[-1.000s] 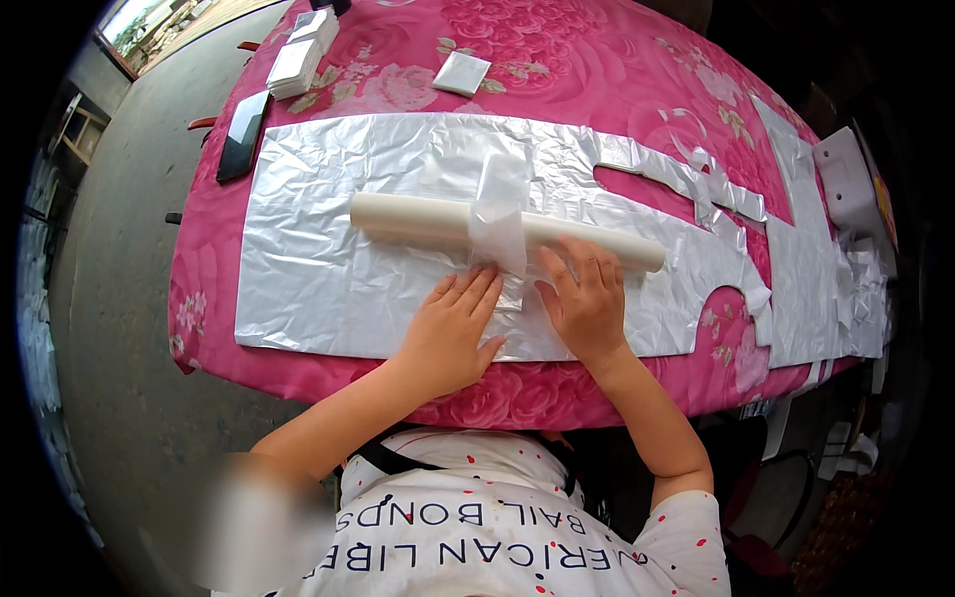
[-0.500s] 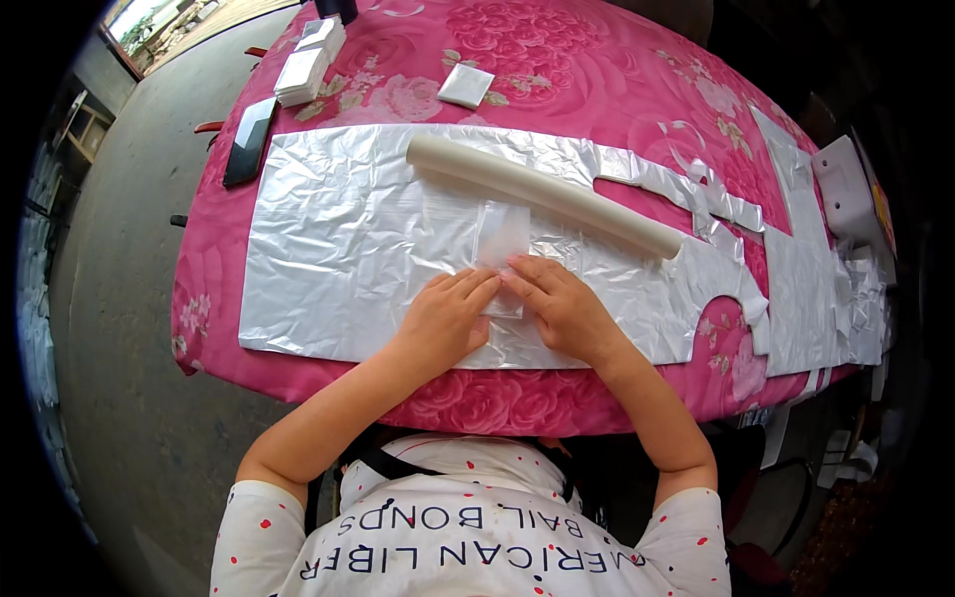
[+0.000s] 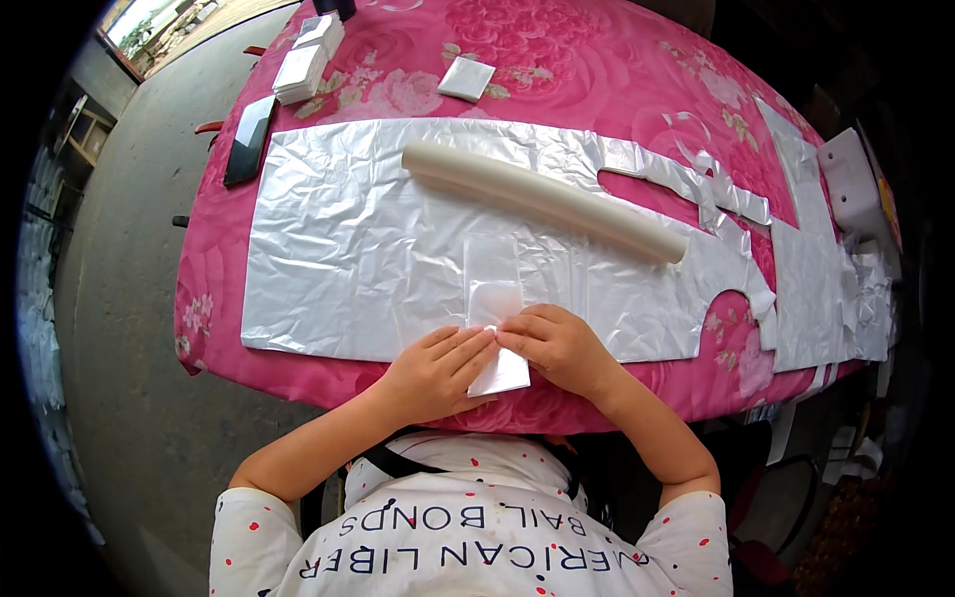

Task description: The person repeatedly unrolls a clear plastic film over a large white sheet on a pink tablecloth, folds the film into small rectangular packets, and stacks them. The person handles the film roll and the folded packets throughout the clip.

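Note:
A narrow folded piece of thin white plastic film [image 3: 505, 372] lies near the table's front edge, with a frosted translucent part at its far end. My left hand [image 3: 438, 373] presses on its left side, fingers together. From the right, my right hand [image 3: 557, 348] pinches its middle, and the fingertips of both hands nearly meet. Just beyond is a clear, flat strip of film [image 3: 490, 257]. Under these spreads a stack of large white plastic sheets [image 3: 328, 239], apron-shaped, with cut-out loops at the right. Across the sheets rests a long cream-coloured tube [image 3: 547, 202].
A pink rose-patterned cloth [image 3: 388, 85] covers the table. At the far left stand stacked small white packets [image 3: 300, 72] and a dark phone [image 3: 249, 144]. One white packet [image 3: 466, 79] lies apart. On the right are more plastic sheets [image 3: 811, 298] and a white box [image 3: 851, 184].
Both hands have drawn the folded film toward me, to the front edge of the sheets. More of its near end shows below my fingers.

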`<state>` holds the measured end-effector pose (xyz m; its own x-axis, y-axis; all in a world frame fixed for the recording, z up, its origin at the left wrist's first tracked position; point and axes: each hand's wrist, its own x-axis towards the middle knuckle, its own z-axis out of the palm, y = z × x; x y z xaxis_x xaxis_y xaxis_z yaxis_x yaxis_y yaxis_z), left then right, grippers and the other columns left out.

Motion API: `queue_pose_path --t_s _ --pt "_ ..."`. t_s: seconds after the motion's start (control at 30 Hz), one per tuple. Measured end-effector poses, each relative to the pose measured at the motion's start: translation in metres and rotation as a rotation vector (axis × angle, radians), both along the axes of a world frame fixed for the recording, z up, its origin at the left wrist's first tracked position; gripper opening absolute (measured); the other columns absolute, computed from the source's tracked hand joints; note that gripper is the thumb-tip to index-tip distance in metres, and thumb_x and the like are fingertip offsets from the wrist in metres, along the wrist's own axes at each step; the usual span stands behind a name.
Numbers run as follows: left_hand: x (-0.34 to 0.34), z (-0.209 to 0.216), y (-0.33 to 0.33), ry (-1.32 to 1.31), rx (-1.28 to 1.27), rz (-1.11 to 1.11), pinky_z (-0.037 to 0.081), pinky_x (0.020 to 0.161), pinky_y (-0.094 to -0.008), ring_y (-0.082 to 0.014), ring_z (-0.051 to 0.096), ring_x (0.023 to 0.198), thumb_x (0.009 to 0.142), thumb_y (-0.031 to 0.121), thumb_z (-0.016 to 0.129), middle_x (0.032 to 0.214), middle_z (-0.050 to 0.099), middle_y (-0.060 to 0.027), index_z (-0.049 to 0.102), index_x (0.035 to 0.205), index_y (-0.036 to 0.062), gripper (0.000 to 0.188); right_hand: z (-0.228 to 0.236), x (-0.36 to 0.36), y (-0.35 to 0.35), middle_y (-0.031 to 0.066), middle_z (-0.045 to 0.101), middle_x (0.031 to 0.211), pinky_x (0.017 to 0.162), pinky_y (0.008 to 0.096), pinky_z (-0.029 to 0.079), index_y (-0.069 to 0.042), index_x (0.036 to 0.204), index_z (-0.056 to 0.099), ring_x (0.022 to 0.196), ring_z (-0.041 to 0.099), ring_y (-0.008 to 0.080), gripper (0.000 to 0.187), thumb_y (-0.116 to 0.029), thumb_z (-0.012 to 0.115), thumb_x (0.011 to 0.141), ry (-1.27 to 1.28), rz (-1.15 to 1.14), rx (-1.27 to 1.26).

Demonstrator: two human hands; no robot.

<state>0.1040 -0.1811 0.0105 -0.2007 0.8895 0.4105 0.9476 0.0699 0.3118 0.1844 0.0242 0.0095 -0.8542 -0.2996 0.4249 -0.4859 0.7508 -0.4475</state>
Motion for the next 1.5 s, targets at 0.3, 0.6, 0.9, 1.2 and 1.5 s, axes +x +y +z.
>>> queue_pose_path --t_s 0.3,0.6,0.9,1.2,1.5 --pt "-0.005 -0.001 0.000 -0.385 -0.073 0.177 0.045 0.082 -0.0315 -0.0223 0.061 0.097 0.070 0.006 0.065 0.103 0.065 -0.0094 0.057 0.115 0.0067 0.045 0.000 0.008 -0.003 0.0063 0.064 0.086 0.068 0.0339 0.048 -0.009 0.092 0.067 0.077 0.059 0.0245 0.018 -0.008 0.062 0.075 -0.158 -0.199 -0.242" --pt "-0.028 0.006 0.027 -0.854 -0.194 0.569 0.048 0.065 -0.0263 -0.0155 0.061 0.067 0.081 0.009 0.064 0.079 0.067 -0.0135 0.039 0.131 -0.0050 0.058 0.019 -0.029 -0.003 0.0132 0.062 0.064 0.056 0.0345 0.044 -0.003 0.080 0.068 0.058 0.059 0.0278 0.024 -0.025 0.060 0.081 -0.714 -0.565 -0.369" --pt "-0.033 0.007 0.029 -1.012 0.031 0.643 0.049 0.067 -0.0294 -0.0217 0.064 0.070 0.075 0.011 0.069 0.085 0.065 -0.0123 0.039 0.130 -0.0077 0.065 0.017 -0.059 0.018 0.0057 0.062 0.063 0.051 0.0300 0.045 -0.001 0.071 0.065 0.051 0.061 0.0142 0.028 -0.026 0.059 0.083 -1.166 -0.527 -0.553" --pt "-0.016 -0.002 0.045 -0.123 0.076 0.054 0.041 0.096 -0.0393 -0.0326 0.046 0.118 0.072 0.013 0.067 0.128 0.047 -0.0181 0.043 0.127 -0.0040 0.063 0.026 -0.066 0.022 0.0047 0.061 0.061 0.044 0.0244 0.038 -0.004 0.066 0.062 0.052 0.060 0.0119 0.026 -0.025 0.060 0.082 -1.249 -0.509 -0.601" --pt "-0.017 -0.021 0.053 -0.125 -0.218 0.283 0.008 0.112 -0.0463 -0.0369 0.010 0.139 0.073 0.058 0.059 0.146 0.016 -0.0256 0.012 0.139 -0.0097 0.106 0.021 -0.058 0.019 0.0077 0.063 0.062 0.047 0.0273 0.042 -0.001 0.071 0.063 0.053 0.061 0.0147 0.021 -0.021 0.065 0.076 -1.157 -0.511 -0.563"
